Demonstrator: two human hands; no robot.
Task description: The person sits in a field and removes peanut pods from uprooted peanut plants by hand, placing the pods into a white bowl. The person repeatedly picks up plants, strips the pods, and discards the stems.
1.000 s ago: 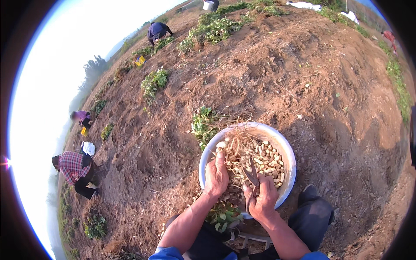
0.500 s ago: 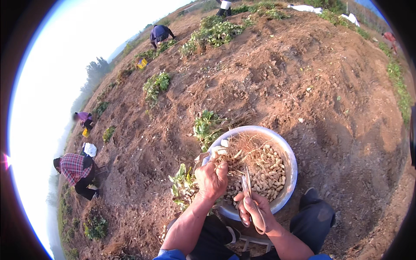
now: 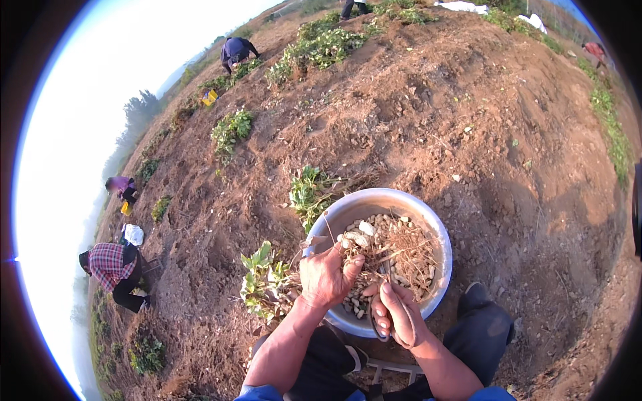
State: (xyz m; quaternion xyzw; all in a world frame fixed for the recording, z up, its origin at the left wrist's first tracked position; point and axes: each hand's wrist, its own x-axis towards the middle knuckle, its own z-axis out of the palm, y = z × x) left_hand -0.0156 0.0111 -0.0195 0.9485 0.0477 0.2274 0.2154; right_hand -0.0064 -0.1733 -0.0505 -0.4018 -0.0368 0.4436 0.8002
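Peanuts [image 3: 392,222], pale, knobbly and waisted, lay loose in a wide round basin [image 3: 443,244] with a smooth whitish rim and a soil-smeared inner wall. A dry, wiry tangle of roots [image 3: 416,257] covered those toward the right. The left hand [image 3: 328,275] hung over the basin's left side, its fingers closed on a peanut plant; the broad green leaves [image 3: 259,277] stuck out beyond the rim, while larger, whiter pods [image 3: 359,236] clustered past the fingertips, inside it. The right hand [image 3: 400,311] had its fingers wrapped round the handles of slim metal scissors [image 3: 385,274]; whether the blades were parted I could not tell. Crumbly reddish-brown soil [image 3: 481,127] surrounded everything.

Compared with half a second before, the hands had drawn closer together, the whiter pods had shifted rightward, and the root tangle lay lower, uncovering peanuts near the far rim.
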